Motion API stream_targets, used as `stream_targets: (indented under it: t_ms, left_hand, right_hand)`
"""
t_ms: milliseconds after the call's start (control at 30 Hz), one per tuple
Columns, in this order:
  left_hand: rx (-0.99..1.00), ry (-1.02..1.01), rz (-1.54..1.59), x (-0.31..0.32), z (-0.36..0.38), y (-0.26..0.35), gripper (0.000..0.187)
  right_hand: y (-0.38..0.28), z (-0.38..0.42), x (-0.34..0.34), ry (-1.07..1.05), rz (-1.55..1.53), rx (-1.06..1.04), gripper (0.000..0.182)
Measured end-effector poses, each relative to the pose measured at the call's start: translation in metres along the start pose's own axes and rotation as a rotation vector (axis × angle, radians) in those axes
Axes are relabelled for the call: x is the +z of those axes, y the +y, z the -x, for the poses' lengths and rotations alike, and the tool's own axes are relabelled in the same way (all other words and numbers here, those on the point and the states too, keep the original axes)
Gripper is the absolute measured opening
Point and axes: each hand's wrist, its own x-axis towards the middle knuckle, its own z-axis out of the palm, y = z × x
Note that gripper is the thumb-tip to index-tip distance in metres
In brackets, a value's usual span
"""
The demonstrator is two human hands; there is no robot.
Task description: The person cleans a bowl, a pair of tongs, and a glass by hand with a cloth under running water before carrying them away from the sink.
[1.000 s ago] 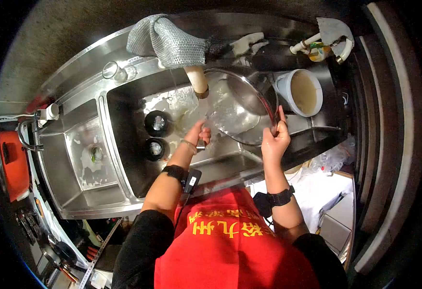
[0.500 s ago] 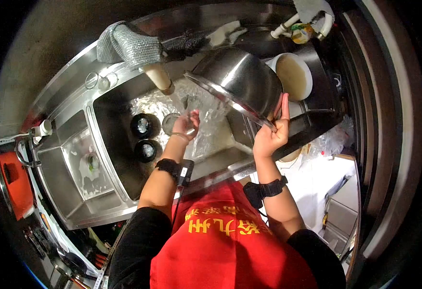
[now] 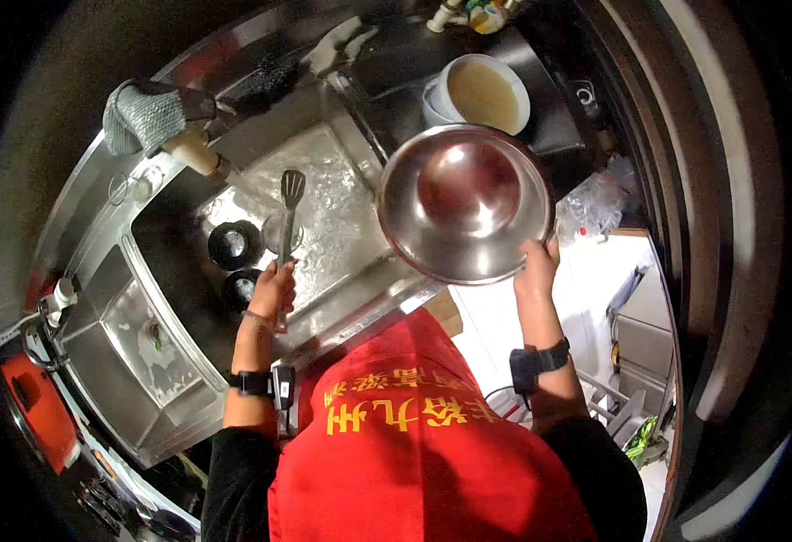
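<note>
My left hand (image 3: 275, 289) is closed around the handle of a slotted turner (image 3: 292, 191), its slotted head pointing up over the sink basin. Near it, two dark round bowls (image 3: 235, 245) sit in the basin, and a round drain or small dish lies partly behind the turner. My right hand (image 3: 537, 268) grips the rim of a large steel mixing bowl (image 3: 394, 217). The bowl is tilted so its shiny inside faces me, and nothing shows in it. It hangs over the right end of the sink, close to a white pot (image 3: 430, 101) of cloudy liquid.
A cloth-wrapped tap (image 3: 192, 152) runs water into the large sink basin (image 3: 168, 298). To the left is a smaller basin (image 3: 98, 361) with suds, and a red object (image 3: 42, 411) beyond it. Plastic bags (image 3: 602, 206) lie at the right.
My right hand has turned the mixing bowl from underside-out to inside facing me, lower and further right. My left hand, previously in the running water, now holds up the slotted turner.
</note>
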Motion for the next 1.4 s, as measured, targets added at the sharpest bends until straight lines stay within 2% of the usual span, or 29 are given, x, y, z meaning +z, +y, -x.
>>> stream_targets:
  t_ms: [67,100,133,200,233,300,367,433,533,567,667,767,800,867,900,967,1000,1067,1167,1267,1367,1400]
  left_hand:
    - [0.048,0.031,-0.039,-0.005,-0.001,0.0,0.013]
    - [0.137,0.039,-0.061,-0.011,-0.008,-0.003,0.012]
    - [0.11,0.006,0.024,-0.01,-0.006,0.004,0.013]
    - [0.037,-0.066,0.186,-0.01,0.003,0.021,0.016]
    - [0.028,-0.193,0.316,-0.02,0.002,0.019,0.02]
    - [-0.1,-0.563,0.83,-0.032,-0.003,0.012,0.024]
    - [-0.121,-0.699,1.003,-0.026,0.006,0.01,0.028]
    - [-0.167,-0.72,1.085,-0.022,0.014,0.004,0.029]
    - [-0.163,-0.649,0.929,-0.019,0.02,-0.006,0.026]
    - [-0.158,-0.571,0.84,-0.013,0.025,-0.004,0.024]
    - [-0.016,-0.101,0.142,0.011,0.039,0.006,0.021]
    - [0.04,0.088,-0.015,0.0,0.015,-0.02,0.029]
    - [0.042,0.091,-0.011,-0.005,0.01,-0.027,0.029]
    - [0.485,0.525,-1.042,-0.002,0.017,-0.024,0.042]
    - [0.366,0.644,-1.206,0.001,0.022,-0.021,0.043]
    - [0.496,0.783,-1.272,0.0,0.024,-0.023,0.043]
    - [0.495,0.786,-1.269,-0.001,0.023,-0.024,0.043]
    - [0.734,0.928,-1.358,-0.009,0.02,-0.025,0.039]
    - [0.844,0.97,-1.366,-0.021,0.015,-0.022,0.04]
    - [0.8,0.951,-1.322,-0.021,0.013,-0.013,0.04]
    - [0.703,0.883,-1.264,-0.025,0.014,-0.008,0.039]
    - [0.534,0.786,-1.272,-0.027,0.01,-0.009,0.041]
  right_hand:
    - [0.006,-0.004,-0.03,0.012,-0.026,0.267,0.036]
    - [0.013,-0.009,-0.045,0.032,-0.059,0.417,0.033]
    - [0.015,-0.008,-0.051,-0.01,-0.101,0.521,0.026]
    - [0.022,0.0,-0.059,0.043,-0.085,0.607,0.016]
    - [0.024,0.004,-0.059,0.071,-0.092,0.656,0.013]
    - [0.034,0.002,-0.066,0.077,-0.127,0.682,0.009]
    - [0.037,0.002,-0.065,0.02,-0.076,0.683,0.007]
    - [0.033,0.004,-0.064,-0.043,-0.039,0.66,0.005]
    - [0.031,0.0,-0.066,-0.075,0.004,0.631,0.005]
    - [0.039,-0.007,-0.074,-0.101,0.036,0.631,0.006]
    - [0.041,-0.009,-0.073,-0.147,0.102,0.584,0.015]
    - [0.042,-0.01,-0.067,-0.222,0.166,0.515,0.025]
    - [0.044,-0.011,-0.065,-0.271,0.193,0.495,0.029]
    - [0.037,-0.001,-0.05,-0.261,0.274,0.482,0.028]
    - [0.035,0.002,-0.043,-0.247,0.351,0.464,0.028]
    - [0.041,0.0,-0.041,-0.248,0.357,0.457,0.031]
    - [0.044,-0.002,-0.043,-0.269,0.345,0.432,0.033]
    - [0.049,-0.007,-0.046,-0.297,0.333,0.407,0.036]
    - [0.041,-0.007,-0.041,-0.306,0.332,0.388,0.039]
    - [0.027,-0.005,-0.035,-0.177,0.377,0.254,0.044]
    - [0.02,-0.011,-0.035,-0.21,0.394,0.256,0.046]
    - [0.017,-0.011,-0.033,-0.194,0.428,0.243,0.049]
